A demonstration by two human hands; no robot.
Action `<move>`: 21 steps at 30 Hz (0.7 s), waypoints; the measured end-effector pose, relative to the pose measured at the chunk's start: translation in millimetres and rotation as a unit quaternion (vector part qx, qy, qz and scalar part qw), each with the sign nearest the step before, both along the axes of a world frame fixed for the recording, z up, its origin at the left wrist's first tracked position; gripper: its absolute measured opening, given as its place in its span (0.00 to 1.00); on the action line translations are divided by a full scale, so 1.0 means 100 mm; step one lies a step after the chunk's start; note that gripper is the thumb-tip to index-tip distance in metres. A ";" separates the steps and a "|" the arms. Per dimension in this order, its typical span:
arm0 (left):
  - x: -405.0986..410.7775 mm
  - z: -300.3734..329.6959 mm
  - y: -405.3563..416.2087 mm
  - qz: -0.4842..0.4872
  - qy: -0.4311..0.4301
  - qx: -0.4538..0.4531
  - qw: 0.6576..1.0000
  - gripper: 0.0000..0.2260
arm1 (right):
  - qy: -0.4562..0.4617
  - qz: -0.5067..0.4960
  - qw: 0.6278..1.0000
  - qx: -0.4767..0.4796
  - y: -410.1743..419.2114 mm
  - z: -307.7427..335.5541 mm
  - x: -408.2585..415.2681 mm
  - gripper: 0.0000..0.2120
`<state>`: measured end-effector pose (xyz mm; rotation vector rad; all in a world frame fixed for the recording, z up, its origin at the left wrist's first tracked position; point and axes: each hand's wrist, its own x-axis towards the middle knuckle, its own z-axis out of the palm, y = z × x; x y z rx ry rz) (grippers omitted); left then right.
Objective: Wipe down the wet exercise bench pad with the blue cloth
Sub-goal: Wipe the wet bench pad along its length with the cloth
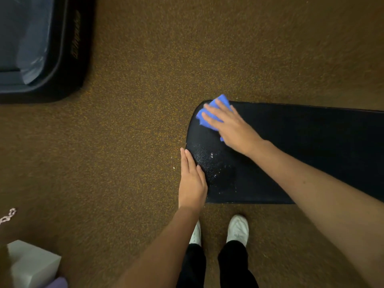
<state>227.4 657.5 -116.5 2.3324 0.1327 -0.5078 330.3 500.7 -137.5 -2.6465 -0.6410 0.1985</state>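
The black exercise bench pad [291, 146] runs from the centre to the right edge of the view, its rounded end pointing left. Water droplets glisten on its near left part [214, 169]. My right hand [230, 125] lies flat with straight fingers on the blue cloth [220, 101], pressing it onto the pad's far left corner. The cloth is mostly hidden under the hand. My left hand [192, 181] rests open on the pad's left end edge, fingers straight, beside the wet patch.
Speckled brown floor surrounds the bench. A dark bin with a plastic liner [43, 48] stands at the upper left. A white box [33, 265] sits at the lower left. My white shoes [238, 229] stand just before the pad's near edge.
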 end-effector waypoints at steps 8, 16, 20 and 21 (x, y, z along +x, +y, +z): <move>-0.02 -0.01 0.03 0.011 0.010 0.001 1.000 0.24 | 0.012 -0.070 0.997 0.034 0.56 -0.04 0.01 0.28; -0.11 -0.01 0.06 0.037 0.044 -0.008 0.998 0.23 | 0.039 0.067 0.996 0.037 0.30 0.06 -0.32 0.31; -0.04 0.05 0.02 0.057 -0.001 -0.005 0.998 0.23 | 0.206 -0.061 0.960 0.182 0.23 0.37 -0.41 0.32; -0.01 0.08 -0.01 0.065 -0.022 0.013 0.998 0.24 | 0.199 -0.127 0.947 0.220 0.18 0.46 -0.42 0.33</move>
